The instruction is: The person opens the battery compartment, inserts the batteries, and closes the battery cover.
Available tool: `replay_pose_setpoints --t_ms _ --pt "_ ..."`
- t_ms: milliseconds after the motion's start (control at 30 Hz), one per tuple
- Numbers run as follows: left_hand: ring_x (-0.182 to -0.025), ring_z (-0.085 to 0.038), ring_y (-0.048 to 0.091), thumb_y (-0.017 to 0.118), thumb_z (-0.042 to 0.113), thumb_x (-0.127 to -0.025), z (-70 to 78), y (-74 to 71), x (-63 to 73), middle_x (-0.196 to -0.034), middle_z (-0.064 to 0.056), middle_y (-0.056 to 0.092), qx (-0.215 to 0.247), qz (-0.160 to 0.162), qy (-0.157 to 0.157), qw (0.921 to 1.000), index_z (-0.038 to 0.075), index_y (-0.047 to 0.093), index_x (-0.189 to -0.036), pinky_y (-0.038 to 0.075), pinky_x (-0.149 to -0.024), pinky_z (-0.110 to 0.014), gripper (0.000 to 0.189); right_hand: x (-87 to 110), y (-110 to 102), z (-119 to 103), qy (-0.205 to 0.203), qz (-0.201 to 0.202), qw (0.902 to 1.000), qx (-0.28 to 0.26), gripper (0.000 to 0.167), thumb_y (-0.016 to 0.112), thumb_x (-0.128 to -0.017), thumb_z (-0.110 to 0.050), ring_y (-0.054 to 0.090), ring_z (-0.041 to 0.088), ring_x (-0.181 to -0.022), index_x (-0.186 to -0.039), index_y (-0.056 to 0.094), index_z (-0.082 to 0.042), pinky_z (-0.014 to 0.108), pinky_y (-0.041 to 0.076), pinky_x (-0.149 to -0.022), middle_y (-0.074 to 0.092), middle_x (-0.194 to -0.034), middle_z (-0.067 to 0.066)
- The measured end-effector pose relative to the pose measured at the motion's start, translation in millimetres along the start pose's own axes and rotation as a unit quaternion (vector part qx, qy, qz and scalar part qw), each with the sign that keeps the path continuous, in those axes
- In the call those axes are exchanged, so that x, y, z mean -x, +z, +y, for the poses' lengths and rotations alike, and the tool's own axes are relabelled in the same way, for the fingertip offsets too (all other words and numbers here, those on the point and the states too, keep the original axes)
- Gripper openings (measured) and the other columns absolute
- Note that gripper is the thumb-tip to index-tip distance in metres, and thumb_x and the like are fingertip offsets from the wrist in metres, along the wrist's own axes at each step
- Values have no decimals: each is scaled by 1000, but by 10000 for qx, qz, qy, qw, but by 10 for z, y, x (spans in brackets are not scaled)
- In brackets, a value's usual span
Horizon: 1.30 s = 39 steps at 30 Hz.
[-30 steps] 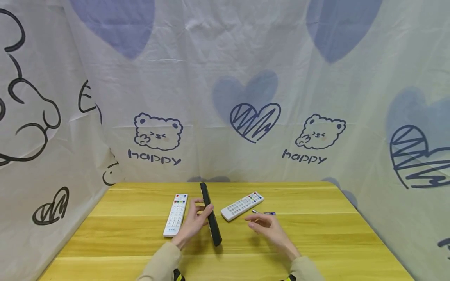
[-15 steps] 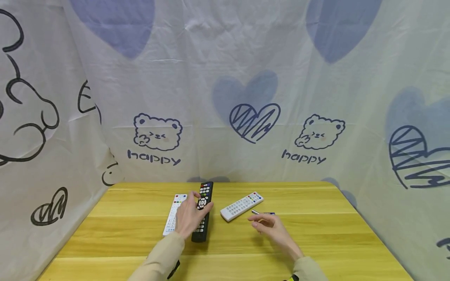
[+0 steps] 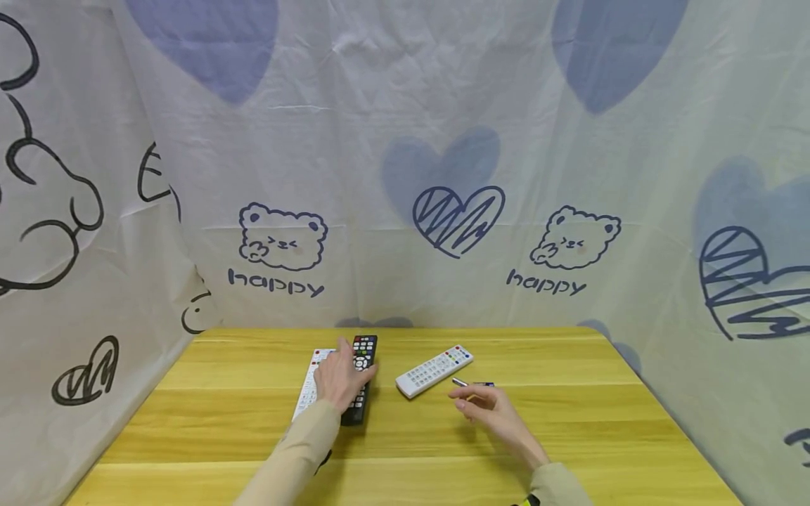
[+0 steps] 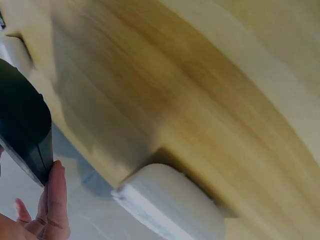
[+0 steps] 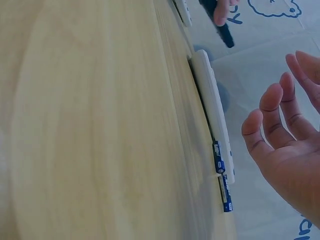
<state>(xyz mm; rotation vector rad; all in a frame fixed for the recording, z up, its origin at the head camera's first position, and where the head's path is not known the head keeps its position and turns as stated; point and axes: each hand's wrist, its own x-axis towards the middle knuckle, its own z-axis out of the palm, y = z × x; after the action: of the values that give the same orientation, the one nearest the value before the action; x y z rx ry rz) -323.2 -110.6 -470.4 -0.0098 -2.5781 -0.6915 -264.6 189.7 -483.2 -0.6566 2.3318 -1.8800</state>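
Note:
My left hand (image 3: 338, 379) grips a black remote control (image 3: 361, 363) by its sides, buttons facing up. In the left wrist view the end of this remote stands raised over the table, fingertips along its edge. Partly covered by that hand in the head view, a white remote control (image 3: 306, 393) lies just to the left. My right hand (image 3: 495, 416) hovers over the table with nothing in it, its fingers loosely bent and apart. Beyond its fingertips lie two blue batteries; the right wrist view shows one battery (image 5: 218, 157) end to end with another battery (image 5: 226, 194).
A second white remote control (image 3: 435, 371) lies slanted on the wooden table (image 3: 569, 422), between the two hands and farther back. Printed cloth (image 3: 380, 281) hangs behind the table's far edge and along both sides.
My left hand has turned the black remote from its edge to buttons up, then moved it left and lower, next to the left white remote. My right hand has barely moved.

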Motion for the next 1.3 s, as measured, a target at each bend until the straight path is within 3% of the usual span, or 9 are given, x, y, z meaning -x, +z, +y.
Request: replay_pose_setpoints --t_ms 200,467,667,900,1100,1200,1300 --pt "-49 -23 51 88 37 -73 -87 96 -52 -60 -11 57 -330 -153 -183 9992 5 46 -91 35 -38 -31 56 6 -13 -7 32 -21 10000 -41 36 63 -99 -14 58 2 -80 -125 62 11 18 52 -68 68 -105 -13" --pt "-52 -28 58 92 38 -69 -110 178 -78 -64 -15 61 -622 -174 -128 9978 2 48 -94 47 -43 -38 62 16 -34 -15 46 -20 10000 -18 36 63 -99 -14 58 3 -81 -124 62 11 18 52 -69 68 -105 -13" --pt "-51 -26 57 91 38 -70 -105 233 -69 -62 -12 60 -766 -360 -136 9963 2 47 -93 48 -43 -38 61 23 -39 5 37 -16 10000 5 35 63 -99 -14 58 2 -80 -124 63 10 18 51 -69 68 -104 -14" --pt "-49 -25 55 91 41 -68 -113 284 -56 -59 -11 57 -1014 -269 -45 9945 0 49 -94 46 -40 -36 64 22 -36 23 27 -5 10000 -21 36 63 -99 -15 57 0 -78 -125 62 10 18 51 -68 68 -104 -13" --pt "-48 -23 54 91 44 -69 -115 301 -43 -57 -9 54 -1135 -375 -134 9927 -1 51 -96 46 -40 -35 66 37 -37 15 89 8 10000 23 37 63 -99 -15 57 1 -77 -125 61 11 19 51 -68 68 -104 -11" --pt "-48 -23 54 89 47 -72 -99 295 -37 -58 -10 56 -1372 -332 -49 9900 -5 54 -104 48 -40 -34 70 43 -45 18 100 56 9999 7 38 63 -99 -15 58 2 -80 -125 61 12 18 51 -70 68 -105 -12" --pt "-46 -22 54 83 51 -78 -67 300 -33 -66 -14 62 -1984 -4 285 9797 -7 57 -116 48 -39 -33 75 57 -59 22 113 105 9999 -3 38 63 -99 -16 60 4 -84 -126 61 12 18 52 -73 69 -107 -14"
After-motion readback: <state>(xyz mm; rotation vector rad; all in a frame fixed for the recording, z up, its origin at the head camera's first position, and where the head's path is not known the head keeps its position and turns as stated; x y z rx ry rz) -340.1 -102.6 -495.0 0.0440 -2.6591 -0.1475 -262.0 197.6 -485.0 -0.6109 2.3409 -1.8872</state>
